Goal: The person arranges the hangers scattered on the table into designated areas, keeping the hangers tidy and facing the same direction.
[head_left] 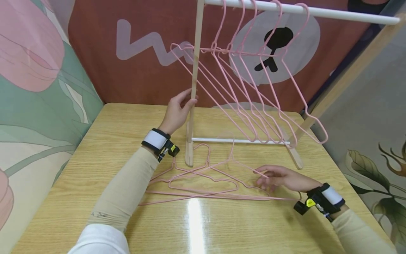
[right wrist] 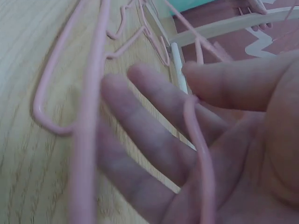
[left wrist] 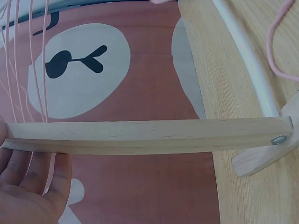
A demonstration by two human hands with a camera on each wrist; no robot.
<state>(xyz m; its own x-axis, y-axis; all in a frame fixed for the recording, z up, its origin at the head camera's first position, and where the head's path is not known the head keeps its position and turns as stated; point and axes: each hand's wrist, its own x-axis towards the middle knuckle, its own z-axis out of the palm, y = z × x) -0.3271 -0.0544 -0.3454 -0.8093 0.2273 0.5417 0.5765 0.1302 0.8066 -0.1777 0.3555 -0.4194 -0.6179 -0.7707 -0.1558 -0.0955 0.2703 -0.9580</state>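
My left hand (head_left: 177, 111) grips the rack's left wooden upright (left wrist: 140, 136) partway up, the thumb in front and fingers behind. Over on the right, my right hand (head_left: 285, 177) holds a pink clothes hanger (right wrist: 201, 144) by one shoulder, low over the table. The thumb lies across that shoulder, and the other fingers are loosely bent beneath. Its hook rises in front of the rack's lower bar. More pink hangers (head_left: 209, 151) lie overlapping on the table between the hands. Several matching hangers (head_left: 307, 16) hang from the white top bar (head_left: 349, 16).
The rack stands toward the back of a wooden table (head_left: 95, 169). A white lower bar (head_left: 215, 140) joins its wooden feet (head_left: 189, 155). Behind it hangs a reddish-brown printed cloth (head_left: 142, 84), and a patterned wall (head_left: 377, 116) borders the right side.
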